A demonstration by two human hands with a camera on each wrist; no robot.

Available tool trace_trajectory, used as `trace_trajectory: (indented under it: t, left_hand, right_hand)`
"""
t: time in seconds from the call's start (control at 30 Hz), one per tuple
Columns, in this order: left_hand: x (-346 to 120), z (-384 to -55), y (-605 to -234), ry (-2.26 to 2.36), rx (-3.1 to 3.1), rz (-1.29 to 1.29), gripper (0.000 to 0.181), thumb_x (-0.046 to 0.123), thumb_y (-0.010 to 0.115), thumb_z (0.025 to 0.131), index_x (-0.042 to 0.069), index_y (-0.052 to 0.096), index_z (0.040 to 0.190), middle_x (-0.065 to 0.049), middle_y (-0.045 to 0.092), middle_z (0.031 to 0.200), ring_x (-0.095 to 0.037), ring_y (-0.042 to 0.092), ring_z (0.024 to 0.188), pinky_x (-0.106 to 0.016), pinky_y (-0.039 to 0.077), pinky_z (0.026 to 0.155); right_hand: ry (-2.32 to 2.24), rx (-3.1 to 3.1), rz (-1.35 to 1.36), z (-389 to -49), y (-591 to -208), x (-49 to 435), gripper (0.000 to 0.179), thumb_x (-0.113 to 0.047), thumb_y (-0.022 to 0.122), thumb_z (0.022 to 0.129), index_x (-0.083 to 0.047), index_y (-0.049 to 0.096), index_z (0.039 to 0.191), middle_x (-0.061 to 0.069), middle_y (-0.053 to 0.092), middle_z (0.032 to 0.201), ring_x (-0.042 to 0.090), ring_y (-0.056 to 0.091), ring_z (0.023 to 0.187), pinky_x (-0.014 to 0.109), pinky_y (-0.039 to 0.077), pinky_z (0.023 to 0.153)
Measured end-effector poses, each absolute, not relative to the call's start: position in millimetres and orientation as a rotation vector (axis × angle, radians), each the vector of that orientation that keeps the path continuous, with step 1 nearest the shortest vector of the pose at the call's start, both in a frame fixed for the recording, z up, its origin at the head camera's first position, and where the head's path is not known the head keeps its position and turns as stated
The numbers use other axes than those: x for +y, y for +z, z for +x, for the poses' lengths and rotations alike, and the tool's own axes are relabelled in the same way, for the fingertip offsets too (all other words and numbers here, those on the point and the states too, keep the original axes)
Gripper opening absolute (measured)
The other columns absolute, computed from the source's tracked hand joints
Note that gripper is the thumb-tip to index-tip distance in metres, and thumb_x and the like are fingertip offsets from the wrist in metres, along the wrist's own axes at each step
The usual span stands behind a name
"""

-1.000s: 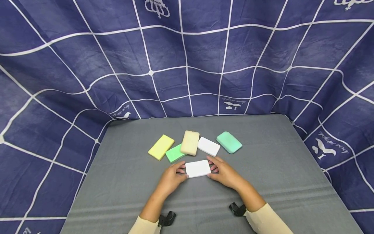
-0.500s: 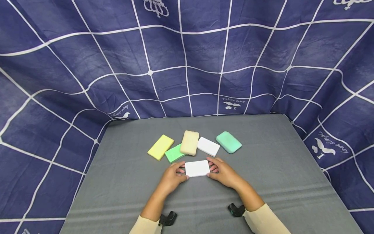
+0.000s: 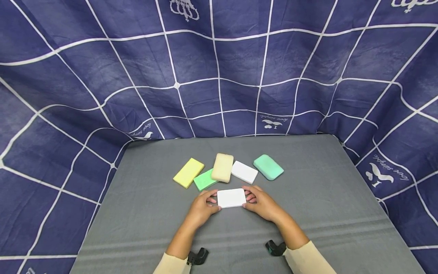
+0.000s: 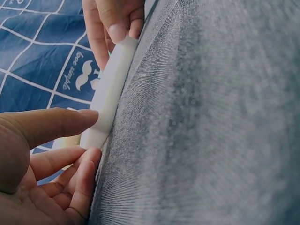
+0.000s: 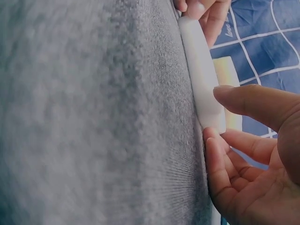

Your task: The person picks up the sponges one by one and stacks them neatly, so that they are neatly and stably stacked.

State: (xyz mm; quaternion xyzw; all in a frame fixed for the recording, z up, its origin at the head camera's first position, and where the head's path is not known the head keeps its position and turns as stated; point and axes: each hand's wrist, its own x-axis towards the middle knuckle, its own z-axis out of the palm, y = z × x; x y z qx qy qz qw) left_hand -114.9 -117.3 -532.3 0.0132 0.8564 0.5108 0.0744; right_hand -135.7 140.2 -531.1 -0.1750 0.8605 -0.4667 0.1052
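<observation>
A white rectangular sponge [image 3: 231,198] lies crosswise at the front middle of the grey table in the head view. My left hand [image 3: 200,209] pinches its left end, thumb at the near corner and forefinger at the far one. At the opposite end, my right hand [image 3: 263,203] pinches it the same way. From the left wrist, the sponge [image 4: 110,89] shows edge-on, low over the grey cloth, with the left thumb [image 4: 70,122] against its near side. In the right wrist view the right thumb [image 5: 234,98] presses that side too, the other fingers curled underneath.
Behind the hands lie a yellow sponge [image 3: 189,172], a green one [image 3: 204,180] partly under a beige sponge [image 3: 222,168], a second white sponge [image 3: 244,172] and a teal sponge [image 3: 268,167]. A blue checked curtain [image 3: 236,68] encloses the grey table [image 3: 154,220].
</observation>
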Motion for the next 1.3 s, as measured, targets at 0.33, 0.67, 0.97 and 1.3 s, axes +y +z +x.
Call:
trace_trajectory:
  t: [0.33, 0.67, 0.97, 1.3]
  left_hand:
    - [-118, -116, -536, 1.560, 2.565, 0.053, 0.059, 0.003, 0.083, 0.077, 0.002, 0.064, 0.133, -0.010, 0.065, 0.118, -0.017, 0.063, 0.094, -0.023, 0.052, 0.075]
    - [-118, -115, -539, 1.581, 2.562, 0.063, 0.060, 0.004, 0.083, 0.076, 0.003, 0.064, 0.133, -0.009, 0.065, 0.119, -0.016, 0.062, 0.094, -0.022, 0.052, 0.077]
    - [-119, -115, -536, 1.570, 2.560, 0.071, 0.060, 0.005, 0.084, 0.077, 0.003, 0.064, 0.133, -0.009, 0.065, 0.120, -0.017, 0.062, 0.095, -0.022, 0.052, 0.077]
    - [-119, -115, -537, 1.560, 2.565, 0.052, 0.060, 0.005, 0.084, 0.076, 0.005, 0.064, 0.133, -0.007, 0.065, 0.118, -0.015, 0.061, 0.094, -0.021, 0.051, 0.078]
  right_hand:
    - [-1.450, 2.545, -0.321, -131, -531, 133, 0.057, -0.013, 0.080, 0.086, -0.001, 0.058, 0.137, 0.009, 0.061, 0.115, 0.013, 0.062, 0.097, 0.023, 0.055, 0.087]
    - [-1.580, 2.593, -0.167, -134, -523, 130, 0.058, -0.012, 0.079, 0.087, -0.003, 0.057, 0.139, 0.012, 0.063, 0.120, 0.020, 0.067, 0.099, 0.022, 0.055, 0.081]
    - [-1.615, 2.691, -0.148, -148, -521, 138, 0.057, -0.011, 0.078, 0.087, -0.001, 0.056, 0.139, 0.017, 0.060, 0.126, 0.029, 0.066, 0.108, 0.025, 0.056, 0.084]
    - [-1.525, 2.845, -0.058, -161, -523, 142, 0.060, -0.012, 0.081, 0.084, 0.001, 0.058, 0.137, 0.018, 0.057, 0.125, 0.031, 0.067, 0.106, 0.030, 0.058, 0.081]
